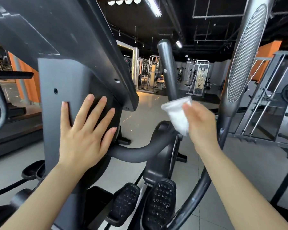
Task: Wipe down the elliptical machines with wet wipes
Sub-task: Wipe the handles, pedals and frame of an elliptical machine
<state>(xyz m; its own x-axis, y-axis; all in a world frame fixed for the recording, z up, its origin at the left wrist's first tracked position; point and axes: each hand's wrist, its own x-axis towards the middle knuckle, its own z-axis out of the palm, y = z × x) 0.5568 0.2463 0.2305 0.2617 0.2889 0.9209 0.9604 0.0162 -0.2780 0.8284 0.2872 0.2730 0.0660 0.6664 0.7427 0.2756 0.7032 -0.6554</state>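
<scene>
Two hands work the elliptical: left hand, fingers straight and spread, pressed flat on its column; right hand, at 3 o'clock, fingers pinching a wipe.

left hand on column, wipe right

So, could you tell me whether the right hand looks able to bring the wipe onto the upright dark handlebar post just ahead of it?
Probably yes. The right hand holds the white wet wipe just beside the upright dark handlebar post, with nothing visible between them.
</scene>
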